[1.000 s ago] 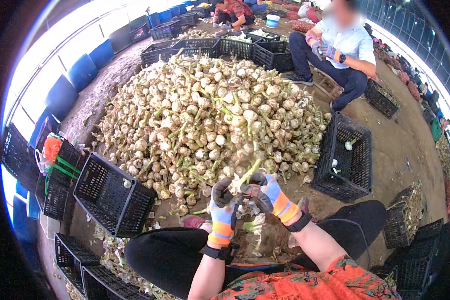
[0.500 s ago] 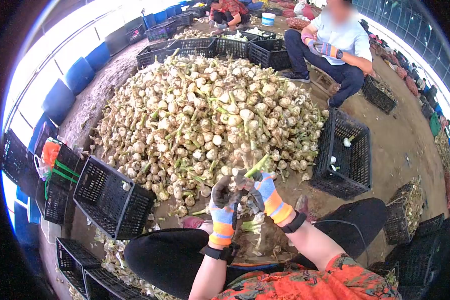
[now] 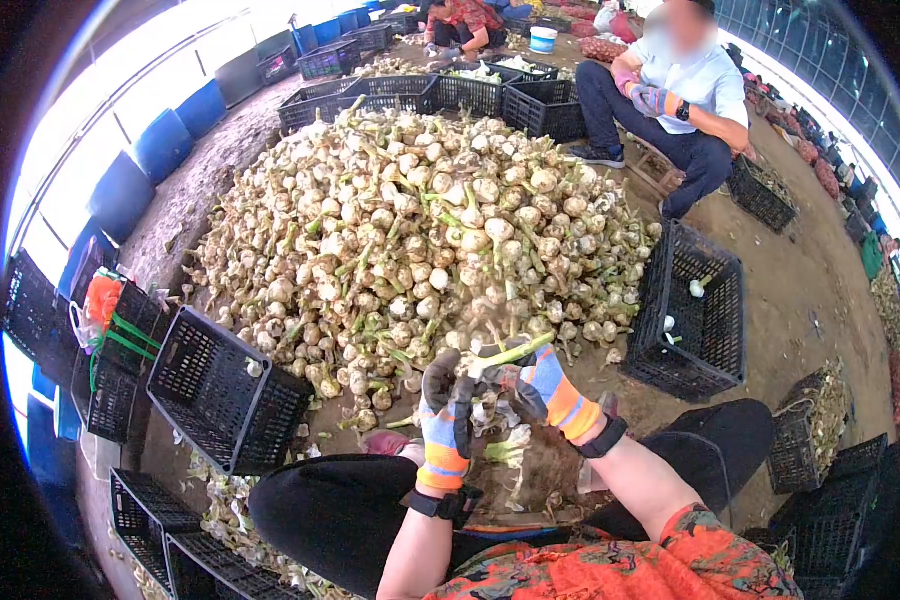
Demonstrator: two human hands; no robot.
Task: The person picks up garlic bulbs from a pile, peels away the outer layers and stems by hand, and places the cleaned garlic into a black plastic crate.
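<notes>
Both hands wear striped gloves with dark palms and meet just before the near edge of a large heap of garlic bulbs (image 3: 400,250). Between them is a garlic bulb with a long green stem (image 3: 515,353), the stem pointing right and slightly up. My left hand (image 3: 446,405) is closed around the bulb end, which its fingers partly hide. My right hand (image 3: 550,388) is closed at the same garlic, below the stem; its fingertips are hard to make out. Peeled skins and a green leafy scrap (image 3: 510,447) lie on the ground below.
A black crate (image 3: 228,390) tilts at my left with one bulb inside. Another crate (image 3: 687,310) on the right holds a few bulbs. More crates (image 3: 470,95) line the heap's far side. A co-worker (image 3: 670,110) sits at the far right; another person (image 3: 460,30) crouches farther back.
The garlic's stem has swung to a flatter angle, pointing more to the right. My right hand has moved slightly right and down; my left hand has stayed nearly in place.
</notes>
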